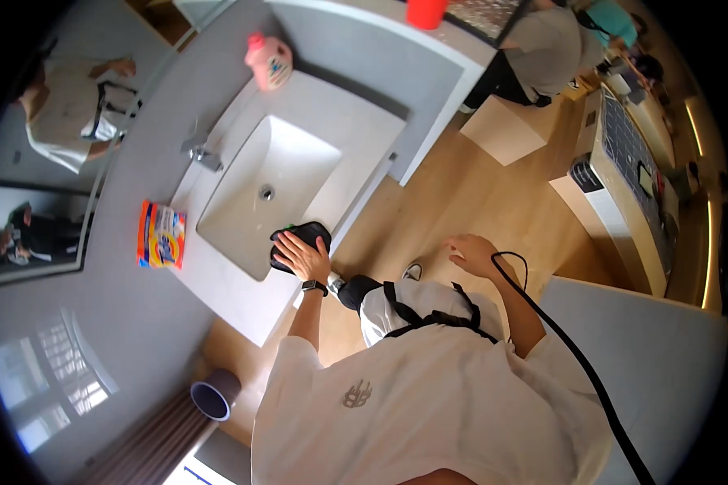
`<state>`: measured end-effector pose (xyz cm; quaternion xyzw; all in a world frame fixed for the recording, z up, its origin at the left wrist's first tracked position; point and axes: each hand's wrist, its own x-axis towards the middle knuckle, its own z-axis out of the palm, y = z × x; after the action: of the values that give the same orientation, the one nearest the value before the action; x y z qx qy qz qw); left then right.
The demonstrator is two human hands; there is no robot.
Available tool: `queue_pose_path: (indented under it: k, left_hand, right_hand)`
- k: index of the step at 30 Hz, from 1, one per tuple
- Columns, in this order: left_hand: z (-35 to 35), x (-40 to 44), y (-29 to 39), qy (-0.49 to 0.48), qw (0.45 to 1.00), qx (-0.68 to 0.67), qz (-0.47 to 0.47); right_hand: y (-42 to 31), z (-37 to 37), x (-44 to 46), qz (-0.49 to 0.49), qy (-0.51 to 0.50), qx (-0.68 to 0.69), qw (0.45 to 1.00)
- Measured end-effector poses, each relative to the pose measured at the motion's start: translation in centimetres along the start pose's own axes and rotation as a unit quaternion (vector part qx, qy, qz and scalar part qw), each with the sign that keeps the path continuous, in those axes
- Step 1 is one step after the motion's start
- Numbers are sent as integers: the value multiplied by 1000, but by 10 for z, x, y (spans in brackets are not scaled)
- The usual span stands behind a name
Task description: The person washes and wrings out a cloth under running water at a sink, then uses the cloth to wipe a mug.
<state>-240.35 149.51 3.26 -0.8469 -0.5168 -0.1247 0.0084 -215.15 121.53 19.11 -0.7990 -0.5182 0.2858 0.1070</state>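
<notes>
The flat black object [318,233], material unclear, could slip off the rim into the rectangular white ceramic basin [291,162], since the left grip [299,257] rests open across it, the right grip [471,255] open and empty

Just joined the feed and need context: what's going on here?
A person at a washbasin has the left hand laid flat, fingers spread, on a black item at the basin's near edge. The right hand is held out over the floor, holding nothing visible. An orange packet and a pink bottle are near opposite ends of the counter, untouched.
</notes>
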Motion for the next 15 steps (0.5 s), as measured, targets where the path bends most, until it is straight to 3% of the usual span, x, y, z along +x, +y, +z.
queue_pose_path:
  k: [4, 6, 9, 12, 15]
  left_hand:
    - [12, 25, 57, -4, 993, -41, 115]
    - [15, 42, 93, -57, 978, -30, 200]
    - [15, 73, 148, -70, 952, -14, 297]
    - [50, 106, 187, -79, 938, -76, 330]
    - [50, 137, 209, -87, 925, -119, 350]
  right_hand:
    - [38, -5, -30, 52, -2, 6, 999]
    - [51, -4, -42, 96, 8, 58, 994]
    - [68, 16, -49, 181, -46, 51, 981]
    - [76, 18, -46, 233, -70, 57, 968]
    - [60, 1, -37, 258, 20, 115, 959]
